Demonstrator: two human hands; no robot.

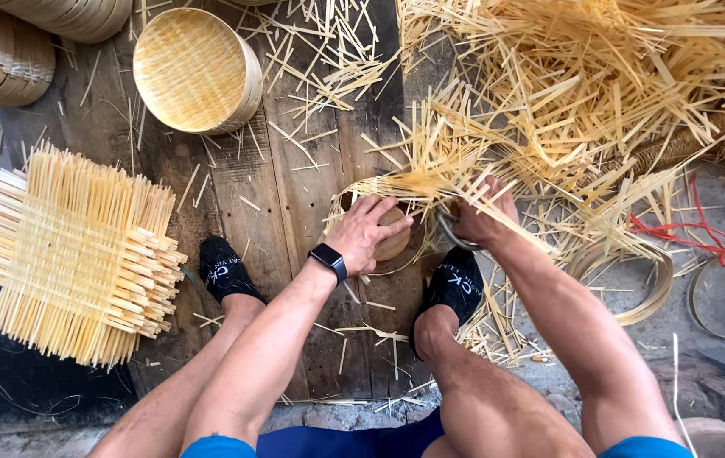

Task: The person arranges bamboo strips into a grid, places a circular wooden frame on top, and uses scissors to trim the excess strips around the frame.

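Bamboo basket [388, 222] is pressed under the left hand [364, 233] — palm down, fingers spread; right hand [481, 216] is clenched on shears [450, 231].

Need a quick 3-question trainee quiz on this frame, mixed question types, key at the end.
1. True or false: the left hand rests on the round woven piece between the feet.
2. Which lies at the person's left? A) stack of square woven mats B) red cord C) loose bamboo hoops
3. Fill in: the finished round basket lies on wooden ____.

Key: 1 true; 2 A; 3 planks.
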